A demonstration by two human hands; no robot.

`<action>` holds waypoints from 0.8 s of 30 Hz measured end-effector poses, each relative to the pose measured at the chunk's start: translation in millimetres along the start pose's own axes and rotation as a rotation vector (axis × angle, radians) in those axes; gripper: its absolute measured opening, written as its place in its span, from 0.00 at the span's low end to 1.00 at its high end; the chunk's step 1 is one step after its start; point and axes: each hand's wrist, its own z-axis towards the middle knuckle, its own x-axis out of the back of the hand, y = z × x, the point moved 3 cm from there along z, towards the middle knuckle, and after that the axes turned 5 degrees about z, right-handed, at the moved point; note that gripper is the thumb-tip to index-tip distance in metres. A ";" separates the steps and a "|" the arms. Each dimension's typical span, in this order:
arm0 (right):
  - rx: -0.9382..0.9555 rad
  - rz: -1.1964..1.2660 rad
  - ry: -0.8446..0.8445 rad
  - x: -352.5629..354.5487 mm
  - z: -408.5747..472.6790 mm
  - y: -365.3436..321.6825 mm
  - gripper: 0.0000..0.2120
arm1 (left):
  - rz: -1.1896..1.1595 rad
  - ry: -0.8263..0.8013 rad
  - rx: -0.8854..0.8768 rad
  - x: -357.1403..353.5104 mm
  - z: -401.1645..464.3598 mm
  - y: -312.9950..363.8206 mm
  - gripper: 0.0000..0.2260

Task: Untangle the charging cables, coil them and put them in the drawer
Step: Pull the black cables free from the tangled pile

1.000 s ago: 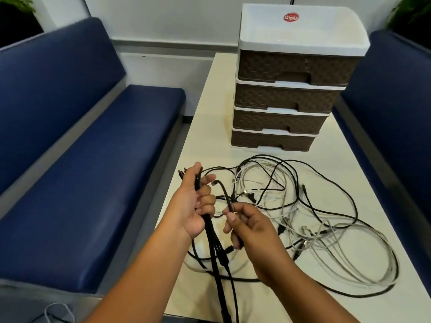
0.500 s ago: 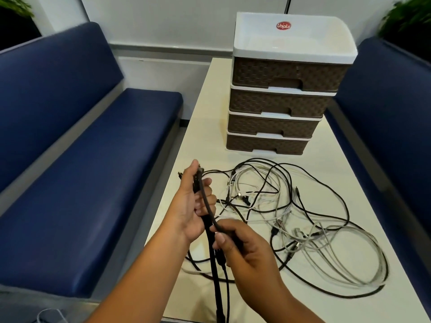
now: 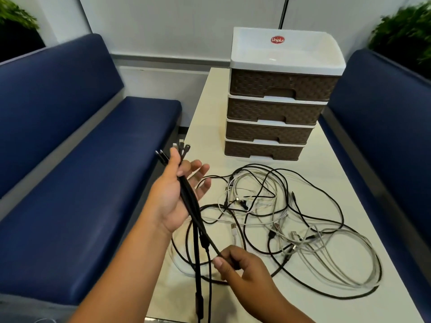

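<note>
- Left hand point(image 3: 177, 197) palm up with fingers spread, a bundle of black cables point(image 3: 190, 201) lying across the palm, plug ends fanned out past the fingertips.
- Right hand point(image 3: 242, 271) lower and nearer, pinching one black strand of that bundle between thumb and fingers.
- Tangled black and white cables point(image 3: 286, 229) loose on the table point(image 3: 326, 173), just right of both hands.
- Drawer unit point(image 3: 277, 108) at the far end, all drawers closed.

left hand point(image 3: 177, 197) palm up, fingers spread; right hand point(image 3: 242, 269) pinched closed.
</note>
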 end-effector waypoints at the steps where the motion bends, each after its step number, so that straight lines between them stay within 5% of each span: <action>1: 0.063 -0.207 0.009 3.8 1.2 8.7 0.14 | -0.019 -0.009 -0.008 1.1 -0.3 6.5 0.23; 6: 0.314 -0.838 0.205 31.2 20.7 34.5 0.07 | -0.125 -0.153 0.030 13.6 -2.1 36.1 0.22; 10: 0.265 -0.669 0.462 73.4 44.4 -7.8 0.09 | 0.035 -0.079 0.063 27.5 2.9 53.9 0.19; 13: 0.409 -0.568 0.518 88.9 59.6 -70.4 0.08 | 0.214 -0.008 0.110 24.1 8.1 51.2 0.15; 17: 0.678 -0.508 0.496 86.7 63.5 -145.5 0.09 | 0.567 0.024 0.102 7.1 17.0 27.9 0.04; 21: 0.861 -0.446 0.450 80.3 58.4 -189.3 0.10 | 0.761 -0.047 0.109 -12.1 27.1 2.8 0.09; 24: 0.932 -0.378 0.355 78.4 52.4 -203.5 0.10 | 0.860 -0.052 0.088 -26.6 31.3 -9.4 0.03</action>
